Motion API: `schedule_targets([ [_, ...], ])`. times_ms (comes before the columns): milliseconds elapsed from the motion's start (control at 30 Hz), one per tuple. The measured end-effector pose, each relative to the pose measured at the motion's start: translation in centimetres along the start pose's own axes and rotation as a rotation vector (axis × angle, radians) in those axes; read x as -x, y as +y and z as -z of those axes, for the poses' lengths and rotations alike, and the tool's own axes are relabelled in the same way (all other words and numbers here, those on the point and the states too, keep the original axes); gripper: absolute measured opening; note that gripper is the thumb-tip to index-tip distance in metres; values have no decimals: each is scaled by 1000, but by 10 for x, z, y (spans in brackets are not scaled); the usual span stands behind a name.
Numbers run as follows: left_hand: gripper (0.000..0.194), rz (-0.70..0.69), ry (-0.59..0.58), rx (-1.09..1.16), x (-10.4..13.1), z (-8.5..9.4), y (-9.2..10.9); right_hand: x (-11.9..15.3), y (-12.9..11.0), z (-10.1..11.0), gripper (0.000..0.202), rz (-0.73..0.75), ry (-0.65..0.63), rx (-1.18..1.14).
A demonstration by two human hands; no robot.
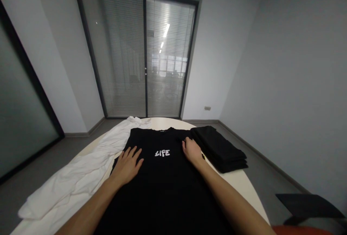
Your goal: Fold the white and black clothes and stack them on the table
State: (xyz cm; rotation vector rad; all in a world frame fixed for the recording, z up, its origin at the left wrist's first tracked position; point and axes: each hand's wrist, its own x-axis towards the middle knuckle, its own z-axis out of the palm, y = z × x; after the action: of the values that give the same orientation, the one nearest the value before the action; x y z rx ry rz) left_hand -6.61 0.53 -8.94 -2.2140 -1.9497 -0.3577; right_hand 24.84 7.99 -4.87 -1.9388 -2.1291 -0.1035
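Note:
A black T-shirt with white lettering lies spread on a pale round table, its collar at the far side. My left hand rests flat on the shirt's left part, fingers spread. On the right part, near the shoulder, my right hand has its fingers bent and pressed together at the black fabric. A stack of folded black cloth sits just right of my right hand. White crumpled fabric runs along the table's left side, beside the shirt.
Beyond the table stands a glass partition with blinds. A chair with a black armrest and an orange seat is at the lower right. Grey walls rise on both sides, with a socket low on the far wall.

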Motion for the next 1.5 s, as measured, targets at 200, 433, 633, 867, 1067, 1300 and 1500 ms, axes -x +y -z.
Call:
schedule_targets([
  [200,52,-1,-4,-4,1,3,2,7,12,-15,48,199,-66,-143],
  [433,53,13,-31,-6,0,3,2,9,6,-9,36,64,-74,-154],
  [633,54,21,-46,1,-1,-1,2,12,14,-17,57,174,-97,-167],
  [867,49,195,118,-53,-6,11,-6,11,16,-18,75,144,-200,-154],
  [1067,39,338,41,109,-9,16,-38,9,18,-19,77,167,-220,-161],
  [1300,35,315,28,141,-9,12,-45,6,21,-8,56,107,-16,-49],
  [1500,37,256,27,0,-5,12,-33,10,14,12,23,89,-63,165],
])
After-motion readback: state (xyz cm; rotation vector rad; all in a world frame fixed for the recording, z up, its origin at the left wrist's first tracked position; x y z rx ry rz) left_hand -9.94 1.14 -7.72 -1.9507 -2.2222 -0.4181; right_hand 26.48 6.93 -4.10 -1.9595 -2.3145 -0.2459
